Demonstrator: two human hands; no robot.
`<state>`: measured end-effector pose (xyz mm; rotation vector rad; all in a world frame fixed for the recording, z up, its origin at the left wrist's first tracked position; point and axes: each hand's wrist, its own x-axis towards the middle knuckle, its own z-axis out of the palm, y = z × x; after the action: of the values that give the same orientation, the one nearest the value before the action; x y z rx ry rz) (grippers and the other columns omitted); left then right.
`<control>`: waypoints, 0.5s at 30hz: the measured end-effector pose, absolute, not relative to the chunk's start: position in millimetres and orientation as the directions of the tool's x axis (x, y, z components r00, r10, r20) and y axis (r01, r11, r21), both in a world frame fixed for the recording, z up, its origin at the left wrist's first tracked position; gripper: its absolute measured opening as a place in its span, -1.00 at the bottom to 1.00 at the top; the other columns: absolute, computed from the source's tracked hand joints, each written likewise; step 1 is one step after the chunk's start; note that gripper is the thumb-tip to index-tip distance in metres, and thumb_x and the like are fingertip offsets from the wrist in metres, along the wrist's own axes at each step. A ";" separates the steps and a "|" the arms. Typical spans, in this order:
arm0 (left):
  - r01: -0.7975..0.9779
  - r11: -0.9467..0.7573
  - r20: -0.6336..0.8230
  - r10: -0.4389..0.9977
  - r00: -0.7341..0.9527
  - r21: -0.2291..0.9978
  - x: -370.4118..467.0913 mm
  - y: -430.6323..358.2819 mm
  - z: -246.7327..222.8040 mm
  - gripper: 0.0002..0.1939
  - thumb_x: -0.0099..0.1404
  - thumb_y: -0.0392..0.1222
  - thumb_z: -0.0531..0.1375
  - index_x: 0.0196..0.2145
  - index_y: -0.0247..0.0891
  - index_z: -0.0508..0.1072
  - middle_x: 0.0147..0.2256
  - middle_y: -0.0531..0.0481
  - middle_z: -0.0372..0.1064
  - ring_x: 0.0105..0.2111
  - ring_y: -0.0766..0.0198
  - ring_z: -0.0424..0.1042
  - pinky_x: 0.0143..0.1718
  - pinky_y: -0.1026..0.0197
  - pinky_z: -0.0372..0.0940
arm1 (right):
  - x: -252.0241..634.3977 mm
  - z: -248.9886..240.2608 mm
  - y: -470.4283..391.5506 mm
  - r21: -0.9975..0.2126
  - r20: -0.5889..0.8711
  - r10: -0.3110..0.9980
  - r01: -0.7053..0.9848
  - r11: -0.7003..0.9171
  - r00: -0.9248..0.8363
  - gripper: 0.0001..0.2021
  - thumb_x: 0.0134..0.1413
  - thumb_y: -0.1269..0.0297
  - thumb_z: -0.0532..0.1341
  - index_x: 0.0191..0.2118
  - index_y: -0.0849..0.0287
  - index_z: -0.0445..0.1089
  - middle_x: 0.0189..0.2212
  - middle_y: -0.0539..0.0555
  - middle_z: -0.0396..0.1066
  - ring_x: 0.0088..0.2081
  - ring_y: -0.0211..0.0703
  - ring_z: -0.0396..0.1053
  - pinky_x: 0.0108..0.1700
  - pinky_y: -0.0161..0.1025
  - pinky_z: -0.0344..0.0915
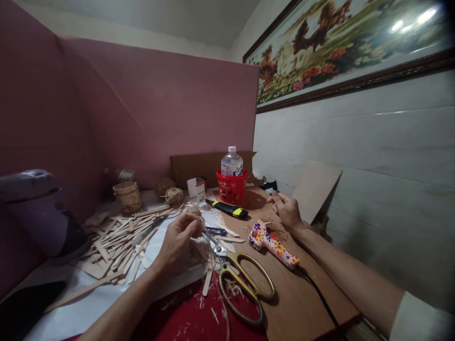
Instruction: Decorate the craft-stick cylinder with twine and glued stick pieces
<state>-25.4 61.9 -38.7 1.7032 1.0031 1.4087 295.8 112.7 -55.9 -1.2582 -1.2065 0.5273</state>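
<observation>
My left hand is over the white paper, its fingers curled and pressed together; what they hold, if anything, I cannot make out. Just behind its fingertips sits a small roll of twine. Gold-handled scissors lie to its right, blades pointing away from me. My right hand rests above the far right edge of the brown board, thumb and fingers closed; anything between them is too small to name. Nearest to it is a flower-patterned glue gun with a black cord. A black and yellow utility knife lies between the hands.
Many loose wooden sticks cover the left side. Behind them stand a small wooden bucket and balls of twine. A red tub holds a plastic bottle. A clear cup stands beside it. Cardboard leans on the wall.
</observation>
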 end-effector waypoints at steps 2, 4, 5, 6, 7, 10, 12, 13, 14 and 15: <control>0.057 -0.413 0.410 0.910 0.058 0.909 -27.6 60.8 -32.4 -0.80 0.22 -0.07 0.19 -0.42 -0.27 0.39 -0.47 -0.02 0.49 -0.48 0.26 0.44 -0.39 0.20 0.33 | 295.0 -55.8 111.9 -0.902 0.405 0.848 0.298 0.311 0.341 -0.74 0.27 0.15 0.16 -0.10 0.24 0.39 -0.21 0.06 0.44 -0.31 -0.22 0.44 -0.28 -0.20 0.43; -0.008 -0.387 0.387 0.922 0.004 0.922 -30.3 60.9 -27.1 -0.76 0.21 -0.02 0.21 -0.38 -0.28 0.38 -0.37 -0.10 0.54 -0.42 0.21 0.50 -0.32 0.15 0.37 | 294.1 -56.0 111.4 -0.894 0.423 0.843 0.304 0.329 0.332 -0.75 0.27 0.14 0.15 -0.15 0.25 0.39 -0.29 0.03 0.44 -0.38 -0.27 0.42 -0.36 -0.26 0.41; -0.036 -0.380 0.380 0.925 -0.021 0.924 -32.0 61.5 -25.0 -0.74 0.21 -0.01 0.22 -0.37 -0.28 0.37 -0.33 -0.12 0.55 -0.39 0.20 0.52 -0.30 0.13 0.38 | 293.7 -56.3 111.2 -0.889 0.434 0.839 0.306 0.340 0.328 -0.75 0.28 0.14 0.15 -0.18 0.25 0.40 -0.34 0.00 0.43 -0.43 -0.30 0.40 -0.40 -0.29 0.39; -0.061 -0.380 0.377 0.925 -0.046 0.923 -33.8 62.4 -23.1 -0.73 0.19 0.00 0.23 -0.37 -0.27 0.35 -0.30 -0.14 0.56 -0.38 0.19 0.53 -0.29 0.12 0.39 | 293.2 -56.5 111.2 -0.884 0.444 0.836 0.307 0.352 0.323 -0.74 0.28 0.13 0.14 -0.21 0.26 0.39 -0.38 -0.02 0.42 -0.48 -0.33 0.37 -0.45 -0.32 0.37; -0.079 -0.384 0.379 0.923 -0.070 0.920 -35.6 63.4 -21.3 -0.72 0.17 0.01 0.25 -0.37 -0.26 0.35 -0.26 -0.14 0.56 -0.37 0.19 0.54 -0.29 0.12 0.40 | 292.8 -56.8 111.1 -0.879 0.455 0.832 0.309 0.362 0.319 -0.73 0.28 0.12 0.14 -0.24 0.26 0.39 -0.43 -0.05 0.40 -0.53 -0.36 0.34 -0.49 -0.35 0.33; -0.100 -0.419 0.402 0.902 -0.155 0.902 -41.4 66.5 -15.4 -0.67 0.10 0.03 0.30 -0.37 -0.25 0.34 -0.18 -0.13 0.53 -0.34 0.18 0.55 -0.31 0.15 0.40 | 291.7 -57.4 111.0 -0.864 0.483 0.821 0.319 0.389 0.306 -0.69 0.29 0.10 0.12 -0.32 0.26 0.38 -0.53 -0.10 0.33 -0.62 -0.41 0.24 -0.57 -0.40 0.25; -0.081 -0.453 0.428 0.877 -0.218 0.888 -45.9 68.3 -10.8 -0.66 0.07 0.04 0.31 -0.37 -0.25 0.35 -0.15 -0.11 0.51 -0.32 0.17 0.55 -0.34 0.17 0.40 | 291.2 -57.3 110.6 -0.854 0.500 0.812 0.330 0.403 0.300 -0.67 0.29 0.08 0.11 -0.36 0.25 0.37 -0.57 -0.13 0.29 -0.64 -0.42 0.20 -0.59 -0.41 0.21; -0.060 -0.471 0.443 0.860 -0.253 0.880 -48.7 69.4 -8.8 -0.66 0.06 0.04 0.31 -0.36 -0.25 0.36 -0.16 -0.09 0.50 -0.33 0.18 0.55 -0.36 0.18 0.40 | 291.0 -57.2 110.3 -0.848 0.508 0.808 0.337 0.409 0.299 -0.65 0.29 0.07 0.11 -0.37 0.25 0.36 -0.59 -0.14 0.28 -0.66 -0.43 0.18 -0.60 -0.41 0.20; -0.029 -0.489 0.461 0.838 -0.292 0.872 -52.0 70.6 -7.2 -0.67 0.06 0.04 0.31 -0.36 -0.25 0.37 -0.19 -0.07 0.49 -0.35 0.20 0.54 -0.38 0.20 0.39 | 290.8 -57.0 110.0 -0.843 0.516 0.804 0.344 0.414 0.296 -0.64 0.29 0.06 0.11 -0.39 0.24 0.36 -0.61 -0.15 0.26 -0.67 -0.43 0.16 -0.60 -0.41 0.18; 0.010 -0.506 0.480 0.812 -0.333 0.863 -56.0 72.3 -6.3 -0.68 0.06 0.04 0.29 -0.36 -0.25 0.38 -0.23 -0.04 0.48 -0.39 0.23 0.52 -0.40 0.22 0.37 | 290.7 -56.7 109.6 -0.837 0.523 0.800 0.350 0.420 0.293 -0.63 0.29 0.05 0.10 -0.41 0.24 0.35 -0.62 -0.16 0.23 -0.68 -0.43 0.13 -0.61 -0.41 0.16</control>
<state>-56.0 72.3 -6.3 1.3471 1.0931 1.8920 290.7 109.6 -56.7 -1.1655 -1.3006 0.4140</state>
